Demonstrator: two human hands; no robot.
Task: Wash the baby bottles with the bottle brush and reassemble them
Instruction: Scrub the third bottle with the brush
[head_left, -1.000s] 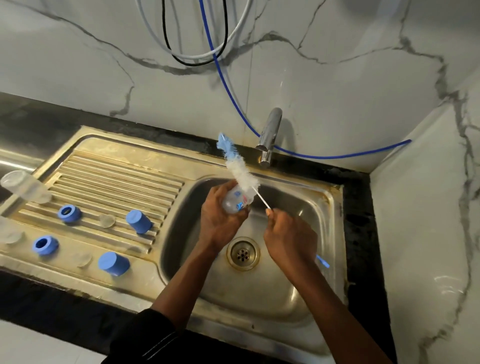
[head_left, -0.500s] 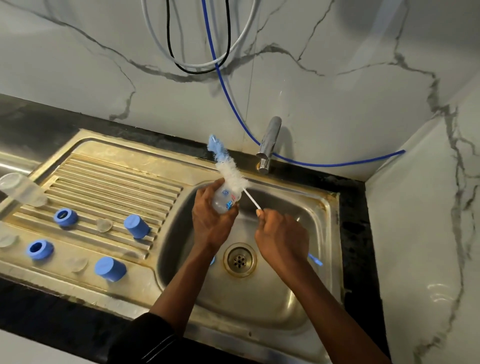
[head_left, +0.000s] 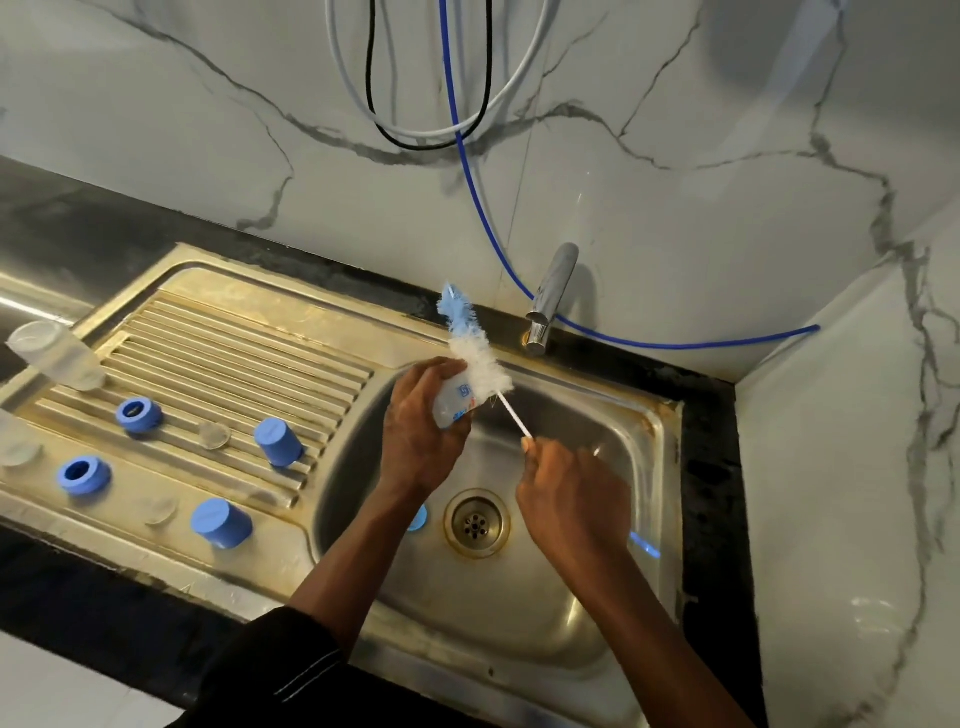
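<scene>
I see L hand (head_left: 421, 431) gripping small bottle (head_left: 454, 402) over sink (head_left: 519, 649); R hand (head_left: 571, 499) pinches brush (head_left: 475, 353) by thin handle, bristles against bottle.

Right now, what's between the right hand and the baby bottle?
The thin white stem of the bottle brush, seen in the head view.

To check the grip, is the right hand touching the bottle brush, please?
Touching: head view shows the right hand pinching the bottle brush by its stem.
</scene>
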